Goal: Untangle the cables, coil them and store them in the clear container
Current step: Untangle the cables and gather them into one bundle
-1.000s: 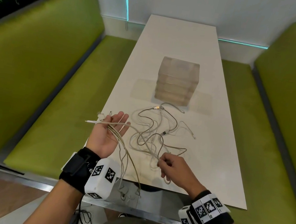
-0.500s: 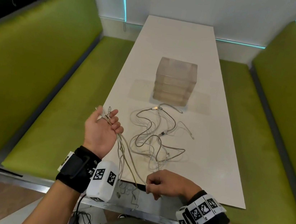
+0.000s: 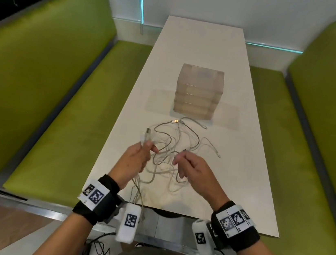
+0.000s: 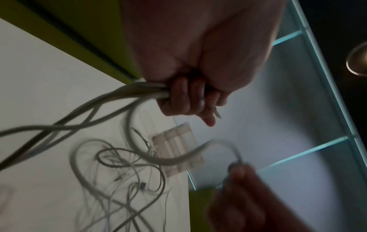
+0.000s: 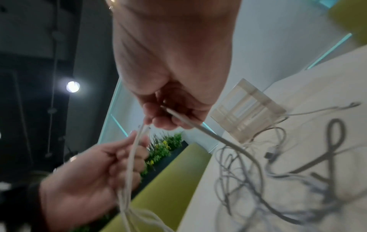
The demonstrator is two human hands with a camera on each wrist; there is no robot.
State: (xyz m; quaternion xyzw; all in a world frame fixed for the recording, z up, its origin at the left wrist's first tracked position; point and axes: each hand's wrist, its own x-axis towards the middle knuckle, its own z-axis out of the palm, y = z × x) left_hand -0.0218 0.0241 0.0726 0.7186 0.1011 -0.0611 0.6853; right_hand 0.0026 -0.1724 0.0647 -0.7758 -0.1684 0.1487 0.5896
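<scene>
A tangle of white and grey cables [image 3: 173, 147] lies on the white table [image 3: 241, 179], just in front of the clear container [image 3: 198, 95]. My left hand [image 3: 146, 149] grips a bundle of white cable ends, whose plugs [image 3: 146, 136] stick up above the fist. In the left wrist view its fingers [image 4: 184, 100] curl round those cables. My right hand [image 3: 182, 159] hovers over the tangle beside it. Seen from the right wrist, its fingertips [image 5: 168, 117] pinch a grey cable [image 5: 210, 135] that runs down into the pile.
Green benches [image 3: 50, 90] flank the table on both sides. White cable strands [image 3: 138, 194] hang from my left hand over the table's near edge. Thin black wires [image 3: 99, 249] lie on the floor below. A white wall closes off the far end.
My left hand has closed round the cable ends, turned palm down and moved right over the table. My right hand has left the near edge and come forward to the tangle.
</scene>
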